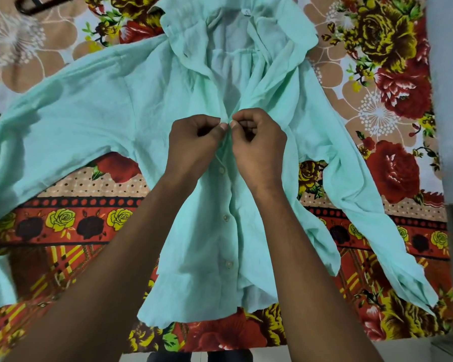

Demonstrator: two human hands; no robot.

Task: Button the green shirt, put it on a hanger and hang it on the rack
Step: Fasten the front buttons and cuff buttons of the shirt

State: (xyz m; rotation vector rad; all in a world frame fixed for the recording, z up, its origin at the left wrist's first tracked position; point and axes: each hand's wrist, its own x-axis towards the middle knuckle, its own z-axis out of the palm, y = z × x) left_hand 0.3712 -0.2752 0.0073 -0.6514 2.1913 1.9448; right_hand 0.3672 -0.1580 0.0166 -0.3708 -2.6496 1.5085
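The pale green shirt (110, 105) lies front-up on a flowered bedsheet, collar away from me, sleeves spread to both sides. Three buttons below my hands look fastened along the front placket; above my hands the front gapes open up to the collar. My left hand (194, 145) and my right hand (259, 145) meet at mid-chest, thumbs and fingertips pinching the two front edges together. The button between them is hidden by my fingers. A dark hanger (34, 6) lies at the far left corner, only partly in view. No rack is visible.
The flowered bedsheet (392, 163) covers the whole surface and ends at a pale wall or edge on the right (450, 100). A strip of light floor (429, 348) shows at the bottom right.
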